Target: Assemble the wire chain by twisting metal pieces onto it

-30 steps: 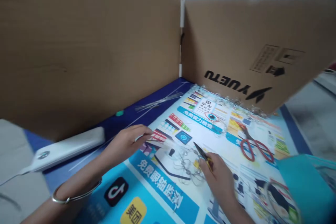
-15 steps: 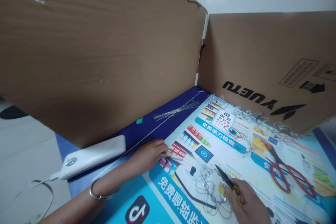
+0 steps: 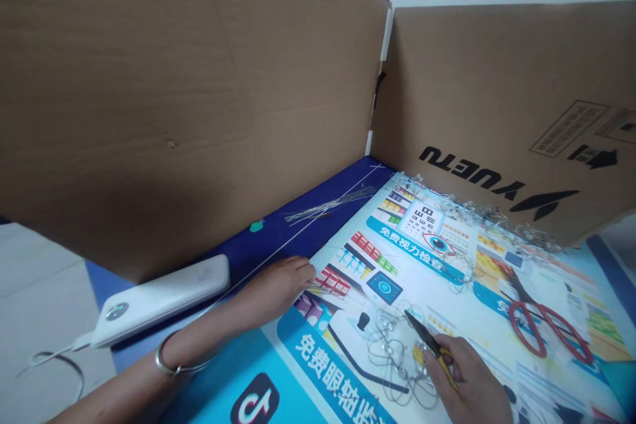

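Observation:
My left hand (image 3: 285,286), with a silver bangle on its wrist, rests at the left edge of the printed sheet; its fingers are pressed together, and what they hold is too small to make out. My right hand (image 3: 462,374) is closed on black-tipped pliers with yellow handles (image 3: 428,336), whose jaws point up and left. Under and beside the pliers lies a loose tangle of thin wire loops (image 3: 392,351). A bundle of straight thin wires (image 3: 330,205) lies on the dark blue strip beyond my left hand.
Red-handled scissors (image 3: 549,328) lie at the right. Many small wire pieces (image 3: 477,212) line the foot of the right cardboard wall (image 3: 497,93). Another cardboard wall (image 3: 199,93) stands at the left, with a white power bank (image 3: 163,301) and cable before it.
The view has shifted slightly, so most things sit a little further left and higher in the picture. Both hands keep nearly the same pose.

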A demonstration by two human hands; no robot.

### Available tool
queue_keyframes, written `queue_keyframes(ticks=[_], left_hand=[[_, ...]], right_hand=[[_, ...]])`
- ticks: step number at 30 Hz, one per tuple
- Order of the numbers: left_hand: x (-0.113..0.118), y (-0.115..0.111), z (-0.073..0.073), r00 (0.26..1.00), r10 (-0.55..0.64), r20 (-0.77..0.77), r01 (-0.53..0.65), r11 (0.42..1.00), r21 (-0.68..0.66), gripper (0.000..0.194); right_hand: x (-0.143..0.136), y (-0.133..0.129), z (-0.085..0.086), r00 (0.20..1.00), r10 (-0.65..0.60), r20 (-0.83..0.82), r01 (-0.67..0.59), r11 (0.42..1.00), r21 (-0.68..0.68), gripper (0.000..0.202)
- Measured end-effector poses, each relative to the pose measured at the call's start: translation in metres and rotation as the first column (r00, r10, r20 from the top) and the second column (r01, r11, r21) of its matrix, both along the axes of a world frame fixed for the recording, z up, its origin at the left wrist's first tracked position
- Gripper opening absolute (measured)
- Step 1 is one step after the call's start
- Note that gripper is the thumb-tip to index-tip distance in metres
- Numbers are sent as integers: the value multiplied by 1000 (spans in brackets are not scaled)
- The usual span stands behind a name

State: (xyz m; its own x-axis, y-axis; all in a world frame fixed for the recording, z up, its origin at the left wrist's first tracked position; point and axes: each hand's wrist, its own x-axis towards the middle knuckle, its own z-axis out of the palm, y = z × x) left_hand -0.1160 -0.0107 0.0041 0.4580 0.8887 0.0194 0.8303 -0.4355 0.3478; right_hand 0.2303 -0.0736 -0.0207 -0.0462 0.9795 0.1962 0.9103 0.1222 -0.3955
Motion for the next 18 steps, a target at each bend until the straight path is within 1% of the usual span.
queue_keyframes(ticks=[3,5,8,11,18], left_hand=[[-1,1,4,1000,-22,-18,23,999,29,22],[-1,2,4,1000,-23,-20,24,999,29,21],[-2,3,1,1000,-3,4,3,1000,-3,21],[-3,3,-1,998,20,62,-17,999,-47,20],[-9,3,0,991,-4,133,21,991,-129,17]], right_hand=[[1,1,0,1000,25,6,-25,999,20,35],[1,1,1,999,32,5,-32,999,29,35],[-1,0,3,1000,16,-8,-15,999,38,35],[-3,-2,4,1000,11,-23,-10,999,46,35],[1,-2,-2,1000,10,15,-11,999,48,36]])
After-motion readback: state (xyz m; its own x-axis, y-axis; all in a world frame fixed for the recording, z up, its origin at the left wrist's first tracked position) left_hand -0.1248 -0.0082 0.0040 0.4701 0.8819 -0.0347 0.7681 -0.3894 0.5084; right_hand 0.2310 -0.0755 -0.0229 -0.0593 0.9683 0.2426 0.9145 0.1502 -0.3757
